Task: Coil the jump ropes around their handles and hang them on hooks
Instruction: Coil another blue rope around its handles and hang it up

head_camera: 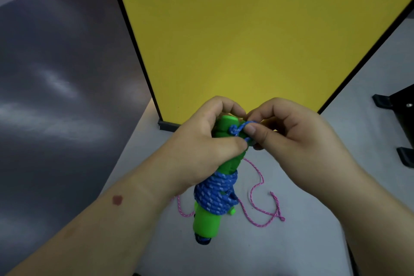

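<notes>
A tall yellow panel with a black frame (246,29) stands upright on the pale grey table (302,242), filling the background. Over the table, the left hand (201,141) curls around the upper end of the bright green plastic jump-rope handles (207,222), thumb pressed against them. A blue cord with white flecks (216,195) is coiled tightly round the handles' middle (its free end loops at the top). The right hand (291,139) pinches that loop between thumb and forefinger. A loose pink cord with white flecks (259,206) lies on the table beneath.
</notes>
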`<state>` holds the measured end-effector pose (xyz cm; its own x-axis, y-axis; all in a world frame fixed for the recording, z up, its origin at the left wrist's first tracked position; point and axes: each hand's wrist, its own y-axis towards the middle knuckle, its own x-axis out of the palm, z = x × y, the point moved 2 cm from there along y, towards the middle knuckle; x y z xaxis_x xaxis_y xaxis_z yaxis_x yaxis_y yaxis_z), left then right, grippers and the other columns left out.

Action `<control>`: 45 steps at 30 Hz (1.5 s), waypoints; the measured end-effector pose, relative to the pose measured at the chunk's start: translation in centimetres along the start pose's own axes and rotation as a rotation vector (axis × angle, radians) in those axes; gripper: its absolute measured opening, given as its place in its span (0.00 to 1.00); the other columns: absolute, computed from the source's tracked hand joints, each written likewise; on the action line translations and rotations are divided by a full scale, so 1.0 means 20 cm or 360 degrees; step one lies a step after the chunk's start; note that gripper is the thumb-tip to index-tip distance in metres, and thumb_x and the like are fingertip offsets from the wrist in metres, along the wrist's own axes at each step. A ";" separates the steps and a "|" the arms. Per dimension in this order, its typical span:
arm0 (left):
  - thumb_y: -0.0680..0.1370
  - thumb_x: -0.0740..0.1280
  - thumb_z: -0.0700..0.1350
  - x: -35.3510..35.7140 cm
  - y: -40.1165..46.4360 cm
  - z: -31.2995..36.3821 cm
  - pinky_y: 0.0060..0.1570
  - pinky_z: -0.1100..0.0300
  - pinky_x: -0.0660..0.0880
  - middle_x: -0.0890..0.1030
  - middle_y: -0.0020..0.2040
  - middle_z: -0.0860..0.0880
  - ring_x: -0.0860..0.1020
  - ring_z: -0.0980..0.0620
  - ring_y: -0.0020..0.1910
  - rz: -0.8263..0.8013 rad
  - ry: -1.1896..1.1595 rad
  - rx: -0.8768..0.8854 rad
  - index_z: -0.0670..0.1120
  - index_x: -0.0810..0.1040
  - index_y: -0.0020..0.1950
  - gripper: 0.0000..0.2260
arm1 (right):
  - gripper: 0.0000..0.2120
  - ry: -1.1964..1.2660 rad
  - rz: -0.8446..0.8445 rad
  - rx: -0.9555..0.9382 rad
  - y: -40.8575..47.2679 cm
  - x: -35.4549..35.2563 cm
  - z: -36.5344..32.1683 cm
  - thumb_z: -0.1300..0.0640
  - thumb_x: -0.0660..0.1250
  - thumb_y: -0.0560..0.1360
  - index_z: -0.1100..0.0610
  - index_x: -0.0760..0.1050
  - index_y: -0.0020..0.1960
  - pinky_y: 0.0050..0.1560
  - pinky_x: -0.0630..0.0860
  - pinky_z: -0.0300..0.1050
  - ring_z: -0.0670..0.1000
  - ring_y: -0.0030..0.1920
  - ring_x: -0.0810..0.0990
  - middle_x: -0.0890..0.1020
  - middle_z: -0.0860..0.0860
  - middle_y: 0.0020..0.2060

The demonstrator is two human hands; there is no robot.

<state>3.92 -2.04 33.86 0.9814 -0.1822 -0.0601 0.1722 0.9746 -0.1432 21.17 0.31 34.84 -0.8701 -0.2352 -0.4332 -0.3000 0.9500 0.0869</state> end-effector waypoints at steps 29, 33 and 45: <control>0.79 0.68 0.38 0.07 -0.08 0.08 0.30 0.71 0.66 0.76 0.31 0.50 0.74 0.52 0.30 0.0546 0.0749 0.0810 0.46 0.78 0.48 0.03 | 0.13 0.1477 -0.0169 0.0828 -0.01 0.08 -0.06 0.68 0.63 0.75 0.55 0.79 0.36 0.26 0.74 0.37 0.48 0.28 0.72 0.76 0.53 0.31; 0.77 0.68 0.34 0.07 -0.09 0.10 0.32 0.75 0.66 0.75 0.30 0.55 0.76 0.60 0.29 0.0573 0.0636 0.0890 0.41 0.77 0.45 0.03 | 0.07 0.1730 -0.0233 0.0803 -0.03 0.12 -0.08 0.67 0.65 0.68 0.57 0.78 0.38 0.29 0.78 0.37 0.48 0.28 0.74 0.78 0.54 0.31; 0.76 0.67 0.36 0.02 -0.08 0.14 0.30 0.72 0.68 0.77 0.33 0.47 0.77 0.55 0.29 0.0587 0.0534 0.0767 0.44 0.78 0.44 0.04 | 0.06 0.1664 -0.0171 0.0619 -0.04 0.19 -0.06 0.53 0.71 0.73 0.57 0.80 0.45 0.46 0.82 0.47 0.57 0.42 0.77 0.79 0.60 0.44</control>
<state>4.36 -3.38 36.91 0.9171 0.2177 -0.3340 -0.0732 0.9154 0.3958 17.64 -1.57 34.23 -0.8026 -0.2034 0.5608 -0.4100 0.8709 -0.2709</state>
